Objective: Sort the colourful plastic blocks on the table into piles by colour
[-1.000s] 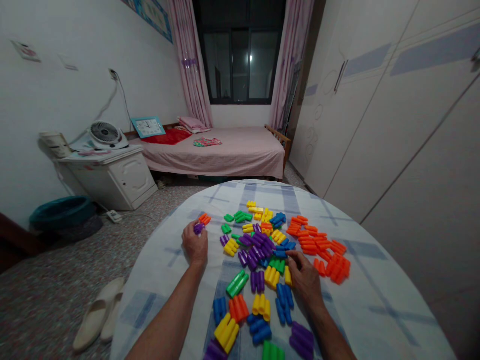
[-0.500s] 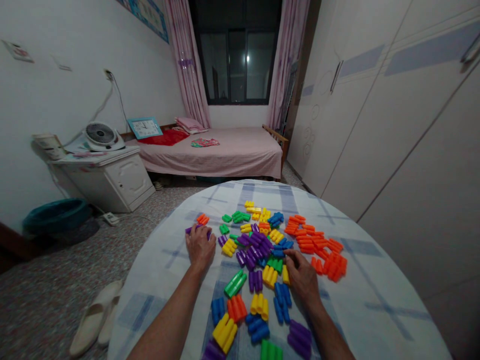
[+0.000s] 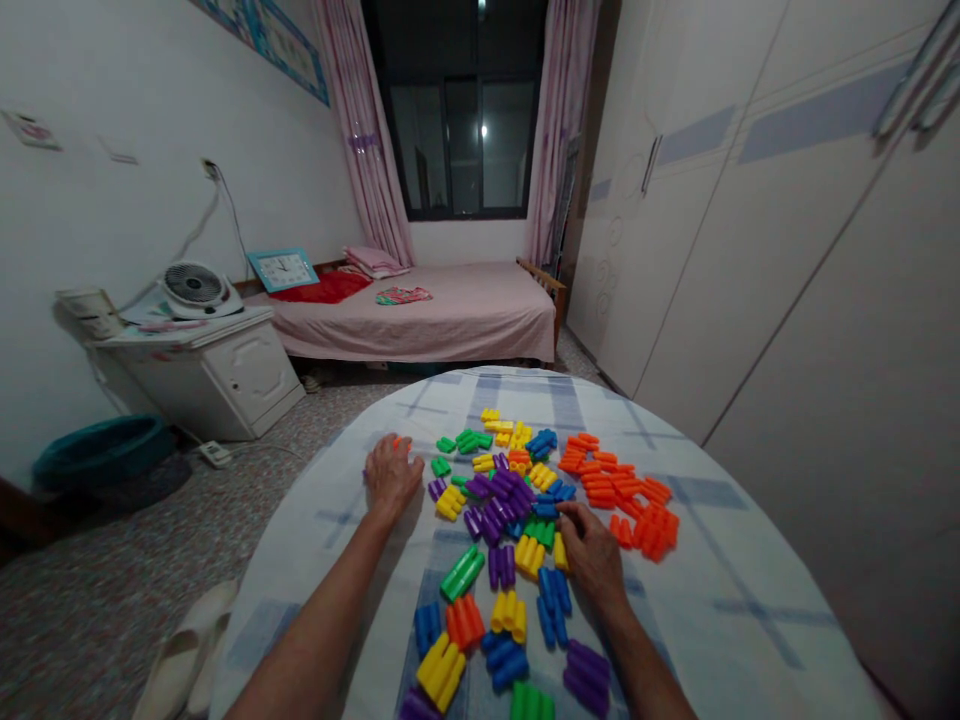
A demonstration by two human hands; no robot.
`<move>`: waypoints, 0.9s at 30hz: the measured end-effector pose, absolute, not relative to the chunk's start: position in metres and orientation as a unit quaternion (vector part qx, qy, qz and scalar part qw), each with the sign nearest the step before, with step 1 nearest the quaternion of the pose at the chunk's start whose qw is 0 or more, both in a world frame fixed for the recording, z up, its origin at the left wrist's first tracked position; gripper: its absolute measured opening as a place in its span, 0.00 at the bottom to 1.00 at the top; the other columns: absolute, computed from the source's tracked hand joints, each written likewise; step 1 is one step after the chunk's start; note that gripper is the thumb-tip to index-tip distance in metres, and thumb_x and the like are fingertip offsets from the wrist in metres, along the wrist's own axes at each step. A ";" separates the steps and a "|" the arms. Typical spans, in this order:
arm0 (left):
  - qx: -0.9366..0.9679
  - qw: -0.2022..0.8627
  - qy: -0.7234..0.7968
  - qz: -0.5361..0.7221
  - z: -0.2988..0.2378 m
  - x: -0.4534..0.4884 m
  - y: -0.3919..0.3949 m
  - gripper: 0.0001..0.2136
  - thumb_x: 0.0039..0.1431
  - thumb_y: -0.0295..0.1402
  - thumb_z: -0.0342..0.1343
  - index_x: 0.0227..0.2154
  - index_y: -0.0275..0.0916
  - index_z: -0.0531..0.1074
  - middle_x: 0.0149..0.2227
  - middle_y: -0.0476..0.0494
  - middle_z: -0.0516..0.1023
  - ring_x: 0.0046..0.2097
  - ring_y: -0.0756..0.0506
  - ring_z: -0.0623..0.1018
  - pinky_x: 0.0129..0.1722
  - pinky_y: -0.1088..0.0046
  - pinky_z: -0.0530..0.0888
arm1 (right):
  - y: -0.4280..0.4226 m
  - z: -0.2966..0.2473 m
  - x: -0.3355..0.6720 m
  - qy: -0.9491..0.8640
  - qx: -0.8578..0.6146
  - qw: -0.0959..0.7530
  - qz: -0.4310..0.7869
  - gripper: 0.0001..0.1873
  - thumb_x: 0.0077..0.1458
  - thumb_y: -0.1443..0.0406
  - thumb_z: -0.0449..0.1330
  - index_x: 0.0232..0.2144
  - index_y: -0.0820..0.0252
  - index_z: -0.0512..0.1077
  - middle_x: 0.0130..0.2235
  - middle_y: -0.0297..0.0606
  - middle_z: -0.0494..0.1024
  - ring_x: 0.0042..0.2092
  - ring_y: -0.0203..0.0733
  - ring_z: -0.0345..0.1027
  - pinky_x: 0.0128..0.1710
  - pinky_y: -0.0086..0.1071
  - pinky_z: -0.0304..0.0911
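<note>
Bedroom setting: a round table (image 3: 750, 560) under a checked cloth is seen from the head camera, strewn with coloured plastic blocks. At 10 o'clock, the left hand (image 3: 391, 474) is laid flat, fingers loosely spread, over an orange block (image 3: 402, 441). At centre, the right hand (image 3: 591, 552) is curled against a yellow block (image 3: 559, 551); whether it is gripped cannot be told. An orange pile (image 3: 622, 488) lies at 2 o'clock, purple blocks (image 3: 501, 497) between the hands.

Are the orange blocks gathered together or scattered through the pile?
Mostly gathered: the orange blocks lie in one cluster at the pile's right, though a few strays sit among the other colours.
</note>
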State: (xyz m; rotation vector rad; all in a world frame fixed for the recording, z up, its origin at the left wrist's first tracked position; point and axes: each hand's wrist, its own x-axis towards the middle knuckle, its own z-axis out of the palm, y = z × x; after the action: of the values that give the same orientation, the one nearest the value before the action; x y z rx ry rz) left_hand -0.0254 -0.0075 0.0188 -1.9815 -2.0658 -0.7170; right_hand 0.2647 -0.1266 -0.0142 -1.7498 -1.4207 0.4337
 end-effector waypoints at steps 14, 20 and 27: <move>-0.702 -0.112 -0.651 -0.266 0.043 -0.002 0.027 0.12 0.55 0.34 0.46 0.37 0.37 0.71 0.35 0.42 0.74 0.40 0.44 0.73 0.39 0.70 0.67 | -0.128 -0.012 0.262 -0.561 -0.700 0.413 0.158 0.16 0.52 0.59 0.48 0.36 0.55 0.72 0.36 0.36 0.78 0.38 0.41 0.71 0.37 0.31 0.62; -0.765 -0.303 -0.500 -0.269 0.064 0.089 -0.002 0.15 0.54 0.40 0.49 0.31 0.34 0.74 0.24 0.49 0.74 0.28 0.49 0.74 0.26 0.77 0.69 | -0.128 -0.012 0.262 -0.565 -0.699 0.407 0.165 0.17 0.53 0.58 0.47 0.37 0.57 0.72 0.37 0.38 0.77 0.38 0.42 0.70 0.38 0.32 0.61; -0.755 -0.371 -0.398 -0.365 0.064 0.138 -0.021 0.22 0.52 0.36 0.54 0.50 0.35 0.67 0.51 0.36 0.71 0.47 0.43 0.74 0.44 0.67 0.72 | -0.128 -0.012 0.264 -0.571 -0.690 0.412 0.171 0.16 0.53 0.59 0.47 0.37 0.57 0.72 0.37 0.37 0.77 0.38 0.41 0.70 0.38 0.31 0.61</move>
State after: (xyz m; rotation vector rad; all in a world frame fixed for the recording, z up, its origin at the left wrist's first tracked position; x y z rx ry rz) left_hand 0.1375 -0.0207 0.0642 -3.1721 -1.6734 -1.5344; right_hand 0.2636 -0.1284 -0.0117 -1.7350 -1.4369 0.4296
